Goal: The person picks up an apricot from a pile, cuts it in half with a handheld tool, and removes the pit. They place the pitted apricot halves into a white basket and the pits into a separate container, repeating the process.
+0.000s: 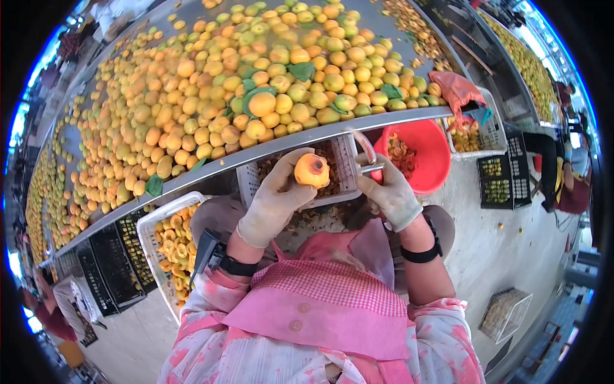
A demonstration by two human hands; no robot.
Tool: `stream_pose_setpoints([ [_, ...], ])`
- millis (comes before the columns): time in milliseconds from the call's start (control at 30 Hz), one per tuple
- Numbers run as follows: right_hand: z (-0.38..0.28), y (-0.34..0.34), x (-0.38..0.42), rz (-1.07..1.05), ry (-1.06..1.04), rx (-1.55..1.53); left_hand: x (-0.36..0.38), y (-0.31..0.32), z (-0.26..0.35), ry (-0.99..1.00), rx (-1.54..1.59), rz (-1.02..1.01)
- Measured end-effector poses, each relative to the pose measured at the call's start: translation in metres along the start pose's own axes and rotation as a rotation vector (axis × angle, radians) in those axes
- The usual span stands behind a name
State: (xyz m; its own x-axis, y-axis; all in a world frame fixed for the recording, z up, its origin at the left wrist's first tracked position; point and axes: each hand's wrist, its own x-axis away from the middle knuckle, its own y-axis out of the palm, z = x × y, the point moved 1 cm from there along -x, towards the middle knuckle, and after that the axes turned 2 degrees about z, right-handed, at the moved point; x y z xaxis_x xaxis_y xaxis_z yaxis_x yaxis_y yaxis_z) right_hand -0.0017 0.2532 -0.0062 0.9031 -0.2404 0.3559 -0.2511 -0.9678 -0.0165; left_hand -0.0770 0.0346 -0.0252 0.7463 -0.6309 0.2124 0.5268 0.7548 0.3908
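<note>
My left hand point(274, 200), in a pale glove, grips an apricot point(312, 171) between thumb and fingers. A dark, torn-looking spot shows on the fruit's upper side. My right hand point(390, 195), gloved as well, is closed around a metal hand tool point(365, 147) with red on its handle; it looks like pliers, partly hidden by the fingers. The tool is apart from the fruit. Below both hands stands a white crate point(348, 168) with brownish scraps in it. Beyond them a metal table point(281, 142) carries a large heap of whole apricots point(211, 96) with some green leaves.
A red basin point(435, 169) with orange scraps stands at the right. Left of my knees is a white crate point(148, 240) of fruit halves. Black crates point(105, 269) stand farther left, another black crate point(511, 169) at right. A red bag point(455, 89) hangs over the table edge.
</note>
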Motion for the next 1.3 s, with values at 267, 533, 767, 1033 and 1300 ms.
stream_pose_setpoints([
  [267,-0.003,-0.045,0.051,-0.142,-0.279,0.416,-0.004,0.029,-0.008,-0.155,0.197,-0.17],
  [533,0.009,-0.06,0.057,-0.12,-0.474,0.554,-0.006,0.043,-0.011,-0.215,0.11,-0.225],
  [767,-0.001,-0.068,0.068,-0.048,-0.46,0.689,-0.009,0.047,-0.01,-0.223,0.089,-0.303],
  [1033,0.004,-0.079,0.073,-0.145,-0.383,0.787,-0.009,0.055,-0.015,-0.289,-0.15,-0.255],
  [1300,0.011,-0.081,0.076,-0.274,-0.15,0.375,-0.012,0.057,-0.026,-0.077,-0.152,-0.352],
])
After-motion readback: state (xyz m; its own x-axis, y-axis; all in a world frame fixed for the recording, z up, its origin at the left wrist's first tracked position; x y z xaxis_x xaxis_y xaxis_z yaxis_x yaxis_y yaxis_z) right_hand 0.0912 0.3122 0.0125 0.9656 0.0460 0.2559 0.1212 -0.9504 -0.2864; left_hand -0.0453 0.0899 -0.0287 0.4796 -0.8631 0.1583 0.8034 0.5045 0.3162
